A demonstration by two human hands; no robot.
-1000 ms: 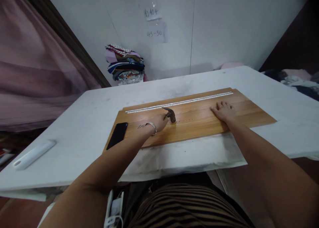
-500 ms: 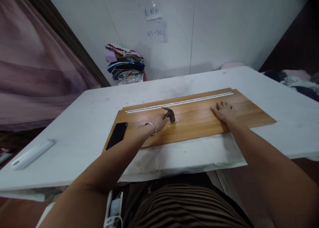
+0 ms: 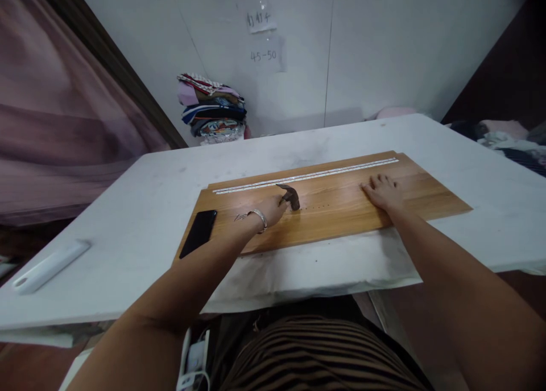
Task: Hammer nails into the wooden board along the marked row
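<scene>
My left hand (image 3: 274, 210), with a silver bracelet at the wrist, is closed round the handle of a claw hammer (image 3: 292, 197). The hammer's dark head is low over a wood-grain board (image 3: 341, 192), at the left end of a row of small dark dots (image 3: 319, 207). Whether the head touches the board I cannot tell. Loose nails (image 3: 241, 216) lie just left of my wrist. My right hand (image 3: 384, 193) rests flat on the board's right part, fingers spread, holding nothing.
Two silvery strips (image 3: 307, 176) run along the board's far side. A black phone (image 3: 198, 233) lies on its left end. On the white table (image 3: 128, 220) lies a white handle-like object (image 3: 51, 267) at left. Folded clothes (image 3: 215, 109) are stacked by the wall.
The view has shifted very slightly. Both hands and the hammer keep the same places on the board.
</scene>
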